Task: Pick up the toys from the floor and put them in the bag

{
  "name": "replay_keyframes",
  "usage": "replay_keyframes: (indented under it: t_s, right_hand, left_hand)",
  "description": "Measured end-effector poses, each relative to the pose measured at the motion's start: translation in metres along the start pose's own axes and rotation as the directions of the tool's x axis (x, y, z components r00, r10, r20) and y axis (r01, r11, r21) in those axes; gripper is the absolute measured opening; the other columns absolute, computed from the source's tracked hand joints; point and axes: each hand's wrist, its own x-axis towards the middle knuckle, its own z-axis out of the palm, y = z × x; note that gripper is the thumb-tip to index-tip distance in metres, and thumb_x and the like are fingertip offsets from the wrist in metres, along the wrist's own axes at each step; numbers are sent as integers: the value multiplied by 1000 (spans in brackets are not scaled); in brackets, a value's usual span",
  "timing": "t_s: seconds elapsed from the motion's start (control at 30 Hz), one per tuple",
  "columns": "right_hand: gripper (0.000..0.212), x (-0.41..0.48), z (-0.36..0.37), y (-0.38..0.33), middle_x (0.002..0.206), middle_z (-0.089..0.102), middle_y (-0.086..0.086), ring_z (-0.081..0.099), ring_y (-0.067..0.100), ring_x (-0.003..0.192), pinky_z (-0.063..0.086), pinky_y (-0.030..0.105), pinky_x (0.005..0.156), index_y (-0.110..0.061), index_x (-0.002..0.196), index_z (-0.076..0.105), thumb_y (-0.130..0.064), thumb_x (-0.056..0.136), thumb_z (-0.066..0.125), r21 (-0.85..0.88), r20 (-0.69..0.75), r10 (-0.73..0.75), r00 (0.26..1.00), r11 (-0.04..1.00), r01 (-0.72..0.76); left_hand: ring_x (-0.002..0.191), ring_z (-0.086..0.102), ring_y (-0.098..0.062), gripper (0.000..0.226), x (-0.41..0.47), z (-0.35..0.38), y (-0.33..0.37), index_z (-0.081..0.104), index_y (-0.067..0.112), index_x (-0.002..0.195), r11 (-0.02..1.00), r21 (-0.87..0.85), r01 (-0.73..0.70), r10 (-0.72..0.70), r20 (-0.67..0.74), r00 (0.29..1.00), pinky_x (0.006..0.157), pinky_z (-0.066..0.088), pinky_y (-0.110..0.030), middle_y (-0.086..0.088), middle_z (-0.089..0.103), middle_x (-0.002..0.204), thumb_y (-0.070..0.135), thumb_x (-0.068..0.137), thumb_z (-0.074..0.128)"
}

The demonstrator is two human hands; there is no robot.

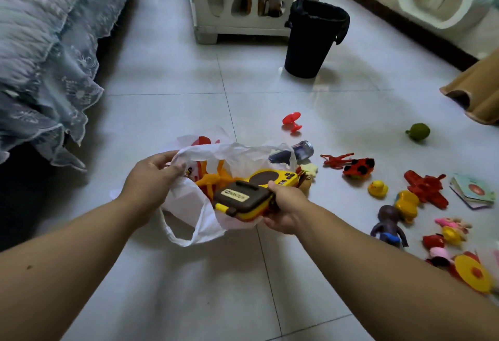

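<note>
Head view.

Floor [167, 70]: pale glossy tiles. A bed [40, 43] with a lace skirt is running along its left edge. A white cabinet [243, 29] is standing at the far edge, with a black bin [310, 43] just right of it.

Toys, loose: lying scattered toward the floor's right edge are a red suction toy [291, 120], green ball [418, 131], red car [359, 168], duck [378, 189], red plane [426, 188], book [472, 192] and dark doll [387, 223].

Bag [189, 205]: white plastic, hanging open over the floor's middle, with an orange toy [213, 178] showing inside.

Left hand [154, 176]: arm reaching forward, fingers curling over the bag's rim and gripping it.

Right hand [286, 205]: arm reaching in from the right, fingers grasping a yellow-and-brown toy phone [251, 195] by its near end. The phone is lying across the bag's mouth, tilted, partly inside.
</note>
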Motion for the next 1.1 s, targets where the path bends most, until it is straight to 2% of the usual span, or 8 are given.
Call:
replay_keyframes:
  t_s: [0.2, 0.3, 0.4, 0.5, 0.73, 0.8, 0.9, 1.1]
  right_hand:
    - [14, 22, 62, -6, 80, 61, 2, 59, 18, 71, 43, 31, 55, -16, 86, 57, -21, 95, 49, -3, 81, -15, 997, 1000, 15]
    - [23, 28, 79, -5, 87, 66, 6, 66, 23, 80, 52, 39, 60, -14, 88, 60, -13, 100, 40, -13, 167, -63, 984, 998, 66]
    - [32, 41, 82, 3, 106, 70, 6, 67, 23, 101, 50, 41, 93, -16, 108, 63, -4, 96, 36, -32, 152, -100, 983, 994, 106]
    - [44, 38, 69, 10, 113, 64, 3, 63, 20, 104, 47, 34, 85, -23, 134, 48, -2, 98, 33, -85, 158, -143, 977, 984, 158]
    - [35, 38, 55, -39, 136, 52, 2, 53, 24, 119, 38, 50, 95, -22, 122, 52, -37, 91, 58, 82, 213, -251, 944, 968, 239]
    - [55, 39, 57, -60, 135, 52, 3, 54, 26, 119, 44, 49, 86, -18, 131, 48, -49, 87, 61, -9, 118, -198, 973, 980, 200]
    - [43, 41, 61, -79, 127, 56, 6, 57, 27, 111, 42, 45, 87, -11, 130, 50, -32, 93, 56, -172, 6, -143, 990, 975, 142]
    - [40, 33, 68, -116, 140, 51, -3, 50, 20, 124, 33, 49, 106, -20, 137, 44, -27, 98, 49, 95, 143, -450, 882, 893, 440]
  left_hand:
    - [42, 52, -5, 15, 7, -8, -2, 67, 25, 102, 991, -121, 55, -55, 3, 999, 37, 36, -15, -3, 64, 80, 21, 91, 58]
    - [47, 49, -11, 14, 11, -10, -9, 69, 24, 99, 988, -127, 84, -83, 16, 996, 42, 34, -19, -3, 63, 76, 25, 89, 59]
    - [53, 36, -17, 13, 17, -13, -15, 71, 25, 94, 987, -128, 101, -99, 19, 995, 47, 28, -23, -3, 62, 75, 28, 87, 60]
    - [48, 31, -15, 12, 19, -12, -16, 70, 22, 93, 976, -185, 116, -114, 17, 993, 45, 25, -21, -1, 57, 66, 25, 88, 60]
    - [42, 31, -11, 11, 21, -12, -14, 70, 22, 90, 965, -231, 124, -126, 5, 992, 41, 25, -19, 8, 53, 51, 23, 88, 59]
    - [41, 31, -9, 11, 19, -14, -15, 70, 22, 90, 965, -230, 123, -124, 13, 992, 40, 25, -17, 6, 52, 53, 22, 88, 59]
    - [50, 34, -14, 13, 19, -16, -12, 70, 25, 93, 977, -185, 106, -104, 19, 994, 45, 27, -21, -1, 56, 67, 23, 89, 58]
    - [53, 34, -16, 13, 10, -10, -1, 70, 24, 93, 983, -153, 102, -93, 61, 994, 49, 26, -24, -1, 54, 68, 25, 90, 57]
